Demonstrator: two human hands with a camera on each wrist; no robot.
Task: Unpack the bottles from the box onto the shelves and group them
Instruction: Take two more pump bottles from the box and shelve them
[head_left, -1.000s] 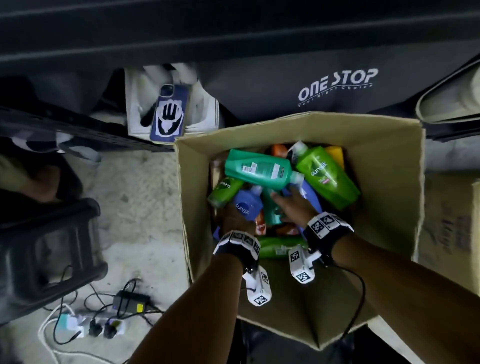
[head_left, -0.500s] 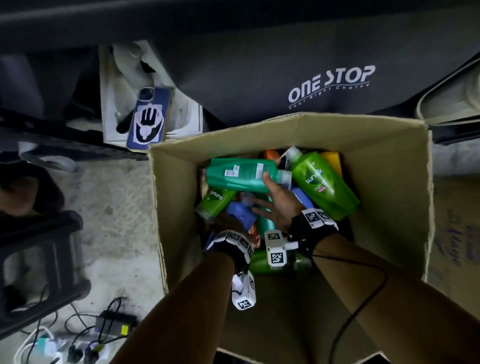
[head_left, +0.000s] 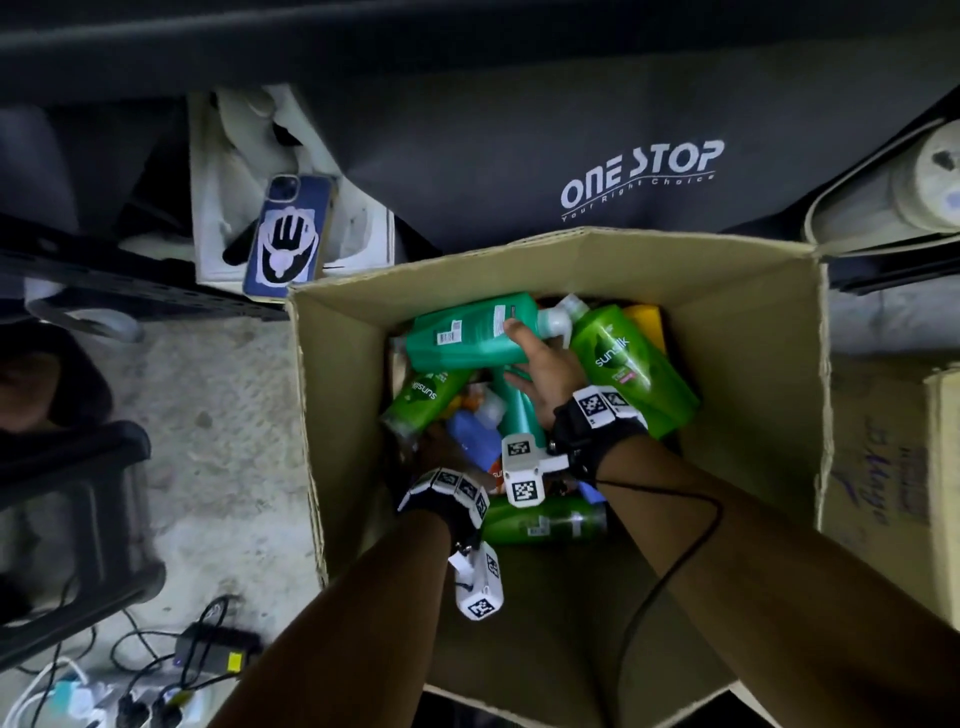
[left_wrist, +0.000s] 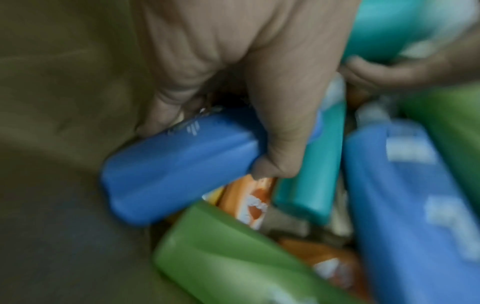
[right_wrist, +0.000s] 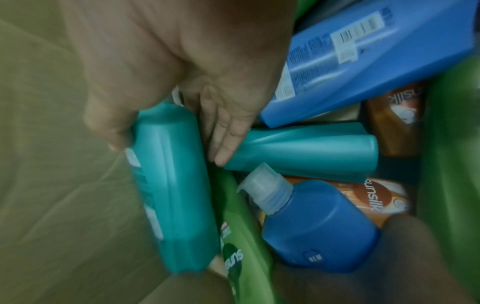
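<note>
An open cardboard box (head_left: 753, 374) holds a heap of lying shampoo bottles in green, teal, blue, orange and yellow. My right hand (head_left: 519, 351) reaches to the far side and grips the large teal bottle (head_left: 467, 332) near its neck; in the right wrist view thumb and fingers (right_wrist: 226, 144) wrap this teal bottle (right_wrist: 176, 195). My left hand (head_left: 434, 457) is deep at the box's left side, mostly in shadow. In the left wrist view, the left hand (left_wrist: 215, 135) grips a blue bottle (left_wrist: 168, 174) near its cap end. A big green Sunsilk bottle (head_left: 623, 364) leans at the right.
A phone (head_left: 288, 234) lies on a white carton behind the box's left corner. A dark panel marked ONE STOP (head_left: 639, 171) stands behind. A black stool (head_left: 67, 519) and a power strip with cables (head_left: 130, 691) are on the floor at left. Another carton (head_left: 883, 467) stands right.
My right hand has moved from the middle of the heap to the far teal bottle and closed round it. My left hand has sunk lower on the blue bottle.
</note>
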